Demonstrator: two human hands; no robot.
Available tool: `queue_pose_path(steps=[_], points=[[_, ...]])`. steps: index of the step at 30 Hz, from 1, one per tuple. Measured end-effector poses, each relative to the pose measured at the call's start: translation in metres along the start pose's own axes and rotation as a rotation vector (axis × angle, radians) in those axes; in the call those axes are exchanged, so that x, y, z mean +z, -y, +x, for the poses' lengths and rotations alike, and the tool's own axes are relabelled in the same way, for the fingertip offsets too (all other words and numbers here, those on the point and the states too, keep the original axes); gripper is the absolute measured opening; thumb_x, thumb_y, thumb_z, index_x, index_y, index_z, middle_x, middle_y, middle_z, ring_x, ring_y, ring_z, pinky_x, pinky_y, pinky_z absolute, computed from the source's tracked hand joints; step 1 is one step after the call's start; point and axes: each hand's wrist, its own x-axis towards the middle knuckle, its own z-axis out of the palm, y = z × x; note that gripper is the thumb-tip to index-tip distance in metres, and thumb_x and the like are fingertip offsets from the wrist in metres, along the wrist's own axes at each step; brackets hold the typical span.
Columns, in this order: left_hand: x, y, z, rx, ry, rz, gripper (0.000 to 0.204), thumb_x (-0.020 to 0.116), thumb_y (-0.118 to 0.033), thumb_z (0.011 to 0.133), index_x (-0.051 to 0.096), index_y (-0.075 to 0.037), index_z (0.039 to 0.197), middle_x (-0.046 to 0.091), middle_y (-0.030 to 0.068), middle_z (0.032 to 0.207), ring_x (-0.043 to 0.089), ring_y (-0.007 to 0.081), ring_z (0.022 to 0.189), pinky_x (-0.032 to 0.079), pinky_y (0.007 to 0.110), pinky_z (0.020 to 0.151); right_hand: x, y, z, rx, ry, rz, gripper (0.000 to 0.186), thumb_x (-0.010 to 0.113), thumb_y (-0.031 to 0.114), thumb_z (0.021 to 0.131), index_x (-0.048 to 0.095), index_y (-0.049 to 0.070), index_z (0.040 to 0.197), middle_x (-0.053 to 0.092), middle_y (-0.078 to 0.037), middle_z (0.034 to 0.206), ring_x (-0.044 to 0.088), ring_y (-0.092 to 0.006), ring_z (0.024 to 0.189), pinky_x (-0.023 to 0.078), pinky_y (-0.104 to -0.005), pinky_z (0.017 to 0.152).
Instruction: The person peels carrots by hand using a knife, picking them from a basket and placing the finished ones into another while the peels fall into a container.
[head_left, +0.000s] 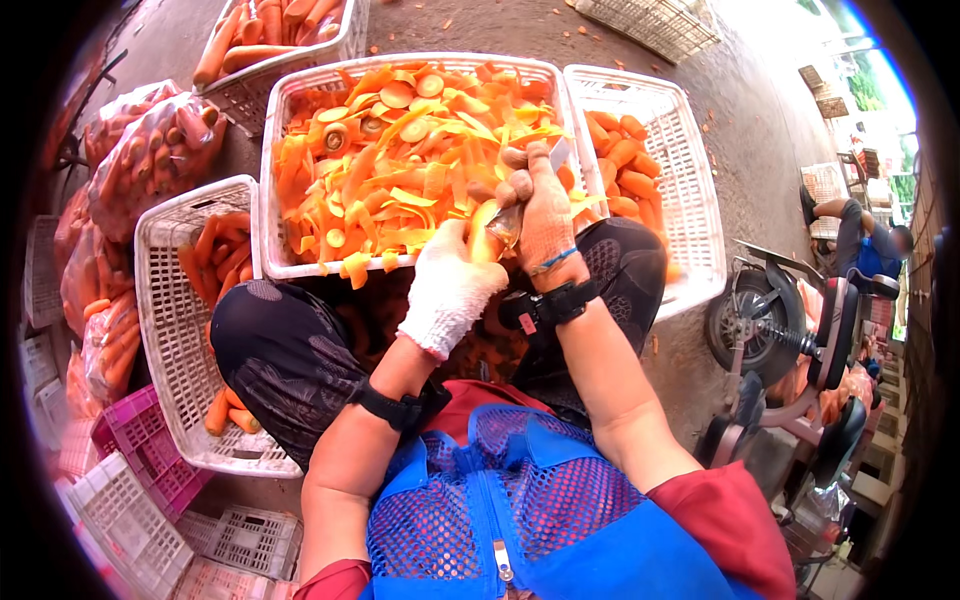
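A white crate of orange peel strips and cut carrot ends (380, 150) sits in front of me, just beyond my knees. Over its near edge my left hand (450, 285), in a white knit glove, grips a carrot (484, 235). My right hand (535, 210), in an orange-stained glove, is closed on a metal-bladed peeler (506, 228) held against that carrot. At my left a white crate (160, 330) holds whole carrots (215, 255); at my right another crate (680, 200) holds orange carrots (625, 160).
Bagged carrots (150, 165) and a purple crate (140, 440) line the left. A carrot crate (280, 75) stands behind. A wheeled vehicle (760, 330) is at the right, with another person (870, 235) sitting farther off. An empty crate (650, 25) lies at the back.
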Motion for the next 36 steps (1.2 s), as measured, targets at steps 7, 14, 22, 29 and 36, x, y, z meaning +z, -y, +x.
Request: queue_pose_path(steps=[7,14,22,29,36], points=[[0.016,-0.008,-0.010,-0.285,0.135,-0.702,0.036,0.077,-0.002,0.080,0.054,-0.006,0.108,0.056,0.0038,0.071,0.053,0.0142,0.047,0.043,0.027,0.040,0.010,0.012,-0.019,-0.137,0.050,-0.026,0.042,0.054,0.044,0.111,0.062,0.004,0.102,0.037,0.007,0.060,0.043,-0.0092,0.050,0.061,-0.0380,0.077],[0.011,-0.007,-0.017,-0.239,0.163,-0.629,0.031,0.073,-0.007,0.085,0.061,-0.005,0.113,0.061,0.0039,0.070,0.054,0.0122,0.049,0.041,0.024,0.041,0.024,0.010,-0.026,-0.287,0.050,-0.177,0.046,0.056,0.043,0.110,0.063,-0.001,0.099,0.046,0.002,0.054,0.050,-0.0113,0.046,0.062,-0.0407,0.069],[0.000,-0.008,-0.010,-0.190,0.028,-0.478,0.032,0.073,-0.002,0.080,0.061,-0.001,0.109,0.056,0.0037,0.067,0.050,0.0125,0.046,0.039,0.027,0.041,0.006,0.031,0.036,-0.345,-0.199,-0.187,0.042,0.055,0.038,0.109,0.062,-0.002,0.102,0.041,0.002,0.054,0.046,-0.0126,0.045,0.064,-0.0416,0.068],[0.003,-0.010,-0.006,-0.213,-0.077,-0.383,0.019,0.073,-0.004,0.076,0.065,0.002,0.092,0.061,0.0067,0.062,0.058,0.0179,0.047,0.042,0.034,0.041,0.045,-0.003,-0.020,-0.253,0.070,-0.291,0.049,0.061,0.045,0.107,0.066,-0.002,0.093,0.047,-0.001,0.051,0.048,-0.0158,0.039,0.056,-0.0378,0.048],[0.003,0.000,-0.008,-0.060,-0.063,-0.077,0.033,0.073,-0.007,0.075,0.064,0.003,0.105,0.064,0.0097,0.073,0.059,0.0185,0.051,0.048,0.034,0.048,-0.017,0.019,0.078,-0.434,-0.203,-0.396,0.047,0.058,0.041,0.107,0.064,-0.005,0.099,0.049,-0.003,0.053,0.056,-0.0188,0.044,0.058,-0.0358,0.050]])
